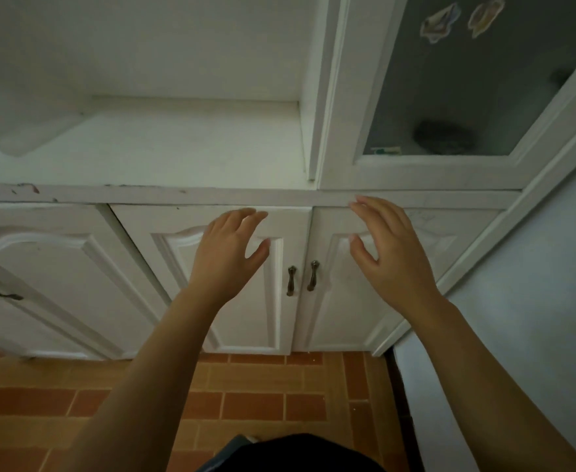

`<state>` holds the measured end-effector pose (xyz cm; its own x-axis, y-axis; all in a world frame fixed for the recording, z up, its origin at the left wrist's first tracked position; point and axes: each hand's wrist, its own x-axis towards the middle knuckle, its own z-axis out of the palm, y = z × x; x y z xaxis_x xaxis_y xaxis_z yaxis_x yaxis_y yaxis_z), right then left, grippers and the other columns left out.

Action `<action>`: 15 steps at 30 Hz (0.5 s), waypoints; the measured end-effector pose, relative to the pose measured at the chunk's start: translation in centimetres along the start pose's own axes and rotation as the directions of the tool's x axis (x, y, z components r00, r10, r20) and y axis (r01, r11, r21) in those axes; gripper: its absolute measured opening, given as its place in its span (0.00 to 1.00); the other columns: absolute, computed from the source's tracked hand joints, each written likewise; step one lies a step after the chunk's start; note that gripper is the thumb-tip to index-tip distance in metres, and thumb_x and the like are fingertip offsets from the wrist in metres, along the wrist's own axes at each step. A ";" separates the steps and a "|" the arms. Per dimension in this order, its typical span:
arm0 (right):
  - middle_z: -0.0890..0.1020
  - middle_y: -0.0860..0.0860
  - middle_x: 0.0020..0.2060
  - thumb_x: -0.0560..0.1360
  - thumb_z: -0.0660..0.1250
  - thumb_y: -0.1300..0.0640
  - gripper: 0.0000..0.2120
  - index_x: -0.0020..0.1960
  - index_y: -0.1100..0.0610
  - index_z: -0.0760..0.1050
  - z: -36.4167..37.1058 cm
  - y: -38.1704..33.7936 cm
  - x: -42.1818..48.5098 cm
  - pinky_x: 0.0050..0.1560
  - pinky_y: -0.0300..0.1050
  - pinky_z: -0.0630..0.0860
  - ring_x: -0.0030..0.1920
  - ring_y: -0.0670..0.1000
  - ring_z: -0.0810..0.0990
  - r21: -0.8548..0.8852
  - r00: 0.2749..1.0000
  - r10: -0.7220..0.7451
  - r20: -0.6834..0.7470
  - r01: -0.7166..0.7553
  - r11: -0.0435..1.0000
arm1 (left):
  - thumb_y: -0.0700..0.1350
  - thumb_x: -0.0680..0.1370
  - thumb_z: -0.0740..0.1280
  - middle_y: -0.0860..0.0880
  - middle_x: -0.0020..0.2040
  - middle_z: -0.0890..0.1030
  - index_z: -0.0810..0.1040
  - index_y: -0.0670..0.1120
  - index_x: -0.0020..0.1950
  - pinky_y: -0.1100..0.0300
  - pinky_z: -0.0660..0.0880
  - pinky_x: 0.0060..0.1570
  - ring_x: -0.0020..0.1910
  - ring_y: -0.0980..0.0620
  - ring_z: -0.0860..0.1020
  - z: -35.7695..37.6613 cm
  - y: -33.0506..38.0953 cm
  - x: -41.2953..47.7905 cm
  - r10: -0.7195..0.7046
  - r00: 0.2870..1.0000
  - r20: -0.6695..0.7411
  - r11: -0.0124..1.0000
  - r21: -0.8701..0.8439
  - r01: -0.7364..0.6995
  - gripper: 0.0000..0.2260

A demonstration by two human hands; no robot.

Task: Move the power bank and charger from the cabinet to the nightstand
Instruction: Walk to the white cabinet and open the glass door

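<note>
Doors: I count two shut lower doors on the white cabinet [211,158], two handles [291,280].
Left hand [227,258]: grip wide, holding nothing.
Right hand [394,252]: grip wide, empty.
Power bank, charger: I can't see them (maybe inside).

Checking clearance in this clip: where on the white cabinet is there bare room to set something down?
The open shelf is bare from the pale blurred object at its left end to the upright divider. Both hands, left hand and right hand, hover open before the closed lower doors. Behind the glass door, dim items crowd it.
</note>
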<state>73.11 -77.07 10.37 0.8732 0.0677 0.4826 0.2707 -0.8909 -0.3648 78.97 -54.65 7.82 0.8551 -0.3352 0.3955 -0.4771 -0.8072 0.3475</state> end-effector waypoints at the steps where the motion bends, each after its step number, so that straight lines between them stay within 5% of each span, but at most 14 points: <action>1: 0.71 0.55 0.66 0.75 0.53 0.51 0.23 0.67 0.58 0.66 -0.5 -0.2 0.6 0.68 0.43 0.59 0.67 0.48 0.63 0.000 0.999 -0.007 -0.031 0.007 1.000 | 0.47 0.76 0.64 0.43 0.62 0.76 0.70 0.45 0.64 0.47 0.67 0.62 0.62 0.43 0.72 -0.5 0.1 0.9 0.019 1.000 -0.024 1.000 0.004 -0.019 0.18; 15: 0.72 0.57 0.65 0.75 0.55 0.53 0.21 0.66 0.60 0.67 -8.7 -2.1 9.9 0.68 0.47 0.61 0.66 0.55 0.66 -0.124 0.936 -0.150 -0.320 0.115 0.986 | 0.48 0.76 0.63 0.42 0.63 0.74 0.69 0.45 0.65 0.47 0.66 0.62 0.63 0.42 0.70 -6.5 2.2 12.3 0.204 0.950 -0.235 0.979 0.056 -0.196 0.19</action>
<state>77.64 -78.45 22.77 0.6468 0.0529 0.7608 0.3172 -0.9259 -0.2053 87.08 -57.36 18.96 0.6680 -0.3690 0.6463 -0.6232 -0.7520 0.2147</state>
